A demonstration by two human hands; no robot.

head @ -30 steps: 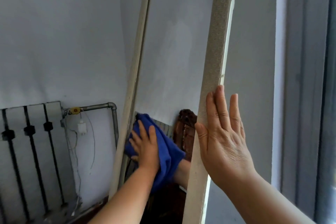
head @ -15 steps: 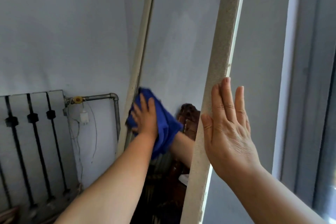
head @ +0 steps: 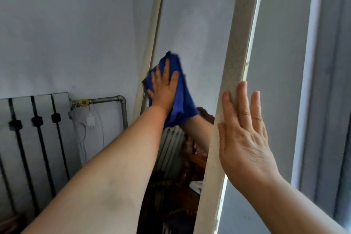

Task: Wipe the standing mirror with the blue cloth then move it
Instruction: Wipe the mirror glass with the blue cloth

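The tall standing mirror (head: pixel 197 24) leans in front of me, its pale frame running up both sides. My left hand (head: pixel 163 89) presses the blue cloth (head: pixel 182 100) flat against the glass near the left frame edge, about mid-height. The cloth hangs below my palm and its reflection shows beside it. My right hand (head: pixel 245 138) lies flat with fingers straight up against the near right frame edge (head: pixel 237 62), steadying it. The lower glass reflects my arm and dark furniture.
A white radiator (head: pixel 34 131) with black bars stands against the wall at the left. A grey pipe (head: pixel 114 100) with a yellow valve and loose white cables runs beside it. A window frame (head: pixel 326 81) rises on the right.
My left hand has slid the blue cloth upward along the left side of the glass. The right hand stays on the frame edge, and my view has tilted slightly.
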